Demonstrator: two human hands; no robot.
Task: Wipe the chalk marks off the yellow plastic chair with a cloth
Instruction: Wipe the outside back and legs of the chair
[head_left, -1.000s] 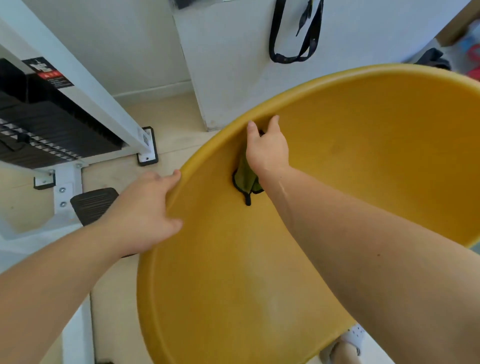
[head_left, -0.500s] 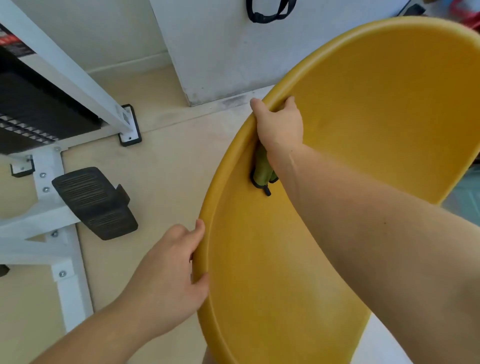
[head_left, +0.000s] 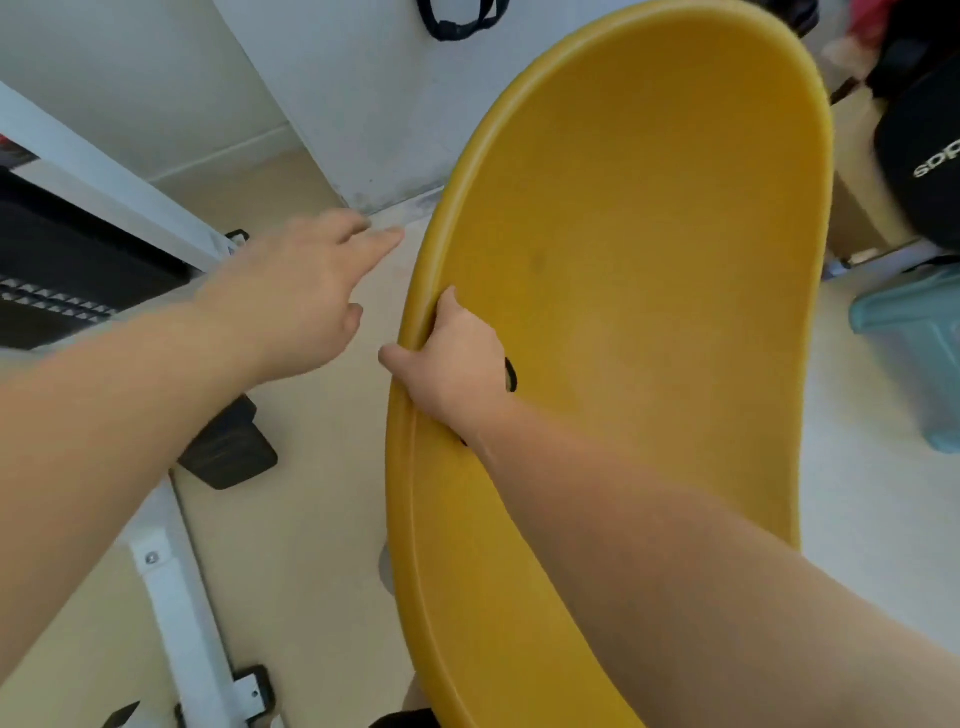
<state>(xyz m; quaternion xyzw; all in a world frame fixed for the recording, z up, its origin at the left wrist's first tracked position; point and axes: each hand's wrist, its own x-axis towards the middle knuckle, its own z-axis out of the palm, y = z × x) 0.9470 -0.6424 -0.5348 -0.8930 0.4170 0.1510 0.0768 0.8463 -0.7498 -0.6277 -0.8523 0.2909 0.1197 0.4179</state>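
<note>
The yellow plastic chair (head_left: 649, 260) is tilted, its seat shell filling the right half of the head view. My right hand (head_left: 457, 358) grips its left rim, thumb hooked over the edge. The cloth (head_left: 511, 375) is pressed under that palm; only a thin dark edge of it shows. My left hand (head_left: 296, 291) hovers to the left of the rim with fingers stretched out, touching nothing. No chalk marks stand out on the visible shell.
A white exercise machine frame (head_left: 104, 171) with a black weight stack (head_left: 62, 270) and a black pedal (head_left: 228, 447) stands on the left. A black strap (head_left: 457, 21) hangs on the white wall. A teal plastic stool (head_left: 914, 343) and a black bag (head_left: 924, 156) sit at the right.
My left hand has let go of the chair rim and lifted up and away, fingers now straight. My right hand has slid down the rim with the cloth. The chair has turned more edge-on.
</note>
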